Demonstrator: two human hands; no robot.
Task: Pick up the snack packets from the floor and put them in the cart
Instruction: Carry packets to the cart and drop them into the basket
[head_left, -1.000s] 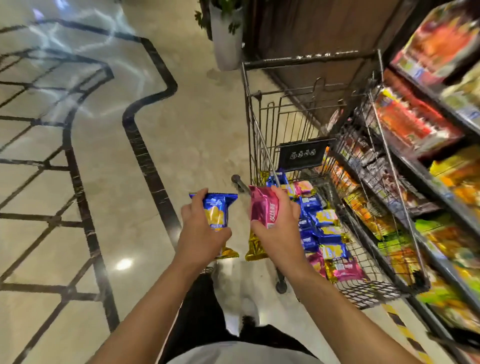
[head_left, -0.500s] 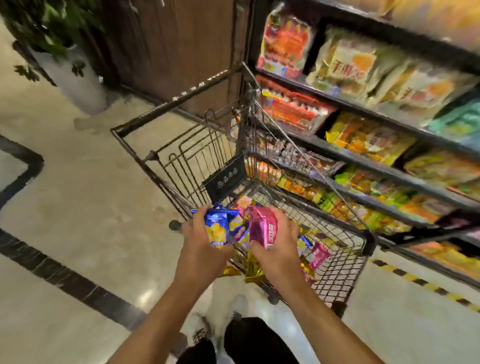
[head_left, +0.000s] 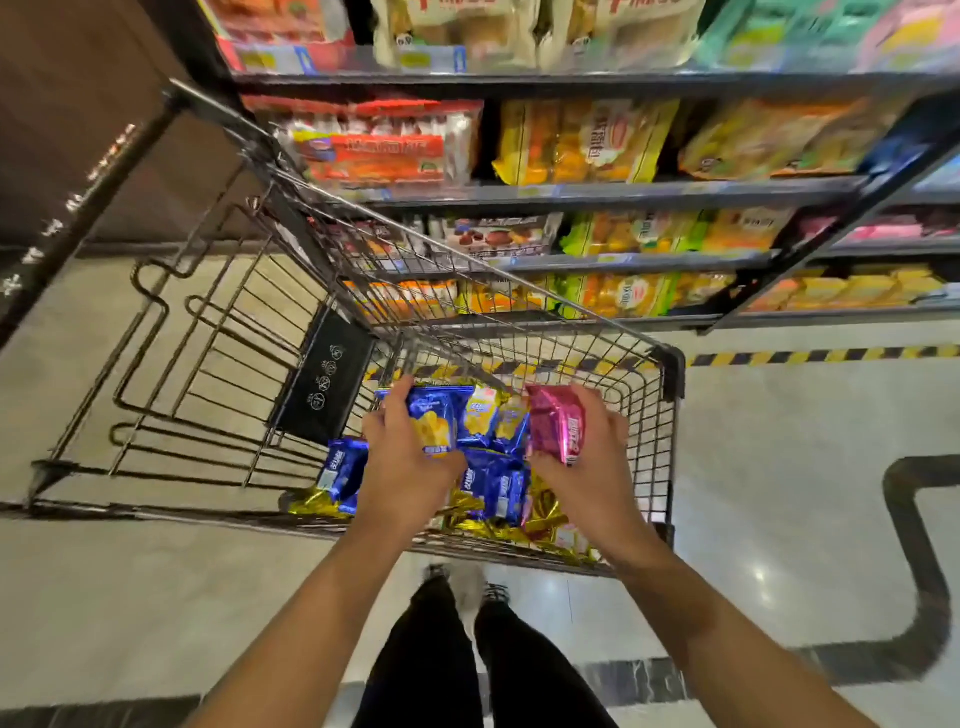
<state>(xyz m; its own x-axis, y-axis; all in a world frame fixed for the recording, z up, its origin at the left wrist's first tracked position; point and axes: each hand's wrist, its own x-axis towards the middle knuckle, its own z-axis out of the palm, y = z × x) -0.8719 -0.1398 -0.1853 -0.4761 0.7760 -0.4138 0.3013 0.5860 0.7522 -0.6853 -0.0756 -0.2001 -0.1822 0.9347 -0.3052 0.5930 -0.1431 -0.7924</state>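
Two bare hands reach down over the wire cart (head_left: 670, 364), each closed around a snack packet. In the head view, the left hand (head_left: 402, 467) sits just left of frame centre, its fingers wrapped round a blue packet (head_left: 439, 415) with a yellow picture on its front; the thumb lies along the packet's left edge and the packet stands roughly upright above the basket. The right hand (head_left: 587, 467), at about three o'clock from the left, grips a pink packet (head_left: 558, 423) between thumb and fingers, tilted a little toward the blue one. Both packets are held inside the cart's rim, above the goods already lying there and not yet let go.

Beneath the hands, the basket floor holds a heap of blue packets (head_left: 498, 483) and gold-foil wrappers (head_left: 317, 501), with one more blue packet at nine o'clock from the left hand. A black sign plate (head_left: 324, 382) hangs on the folding child-seat flap toward ten o'clock. At twelve o'clock, beyond the cart, run store shelves (head_left: 623, 189) stacked with yellow, red and green bags. A yellow-and-black floor stripe (head_left: 821, 357) runs at two o'clock. The person's dark trousers (head_left: 431, 660) show at six o'clock.
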